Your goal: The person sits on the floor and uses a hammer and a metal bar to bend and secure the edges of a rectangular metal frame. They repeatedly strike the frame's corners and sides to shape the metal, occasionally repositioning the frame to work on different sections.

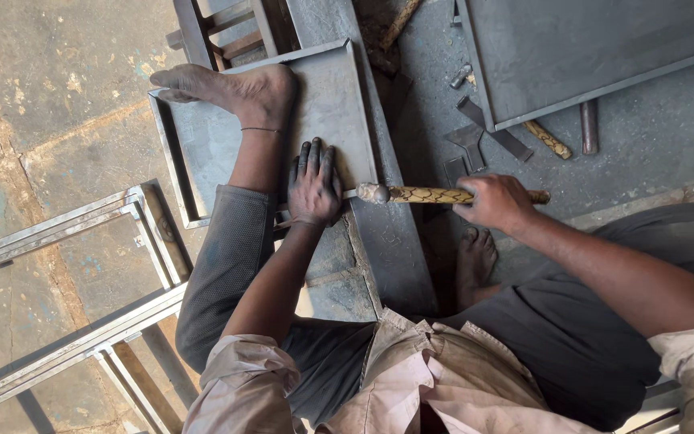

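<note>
Hammering the edge of a shallow sheet-metal tray point(202, 153) lying on the floor. Left hand point(313, 186) flat, fingers spread, pressing the tray rim; right hand point(498, 201) clamped on the hammer point(427, 194) handle, head at that rim. Bare foot point(234, 90) pinning the tray. Probably another blow along the fold, needing a steady hold.

light: soft, even daylight | shadows: faint, diffuse | glare: none | focus: sharp throughout | edges: slight wide-angle stretch

Foot point(242, 90) on tray point(331, 96); hammer point(435, 194) at tray's right edge
</note>
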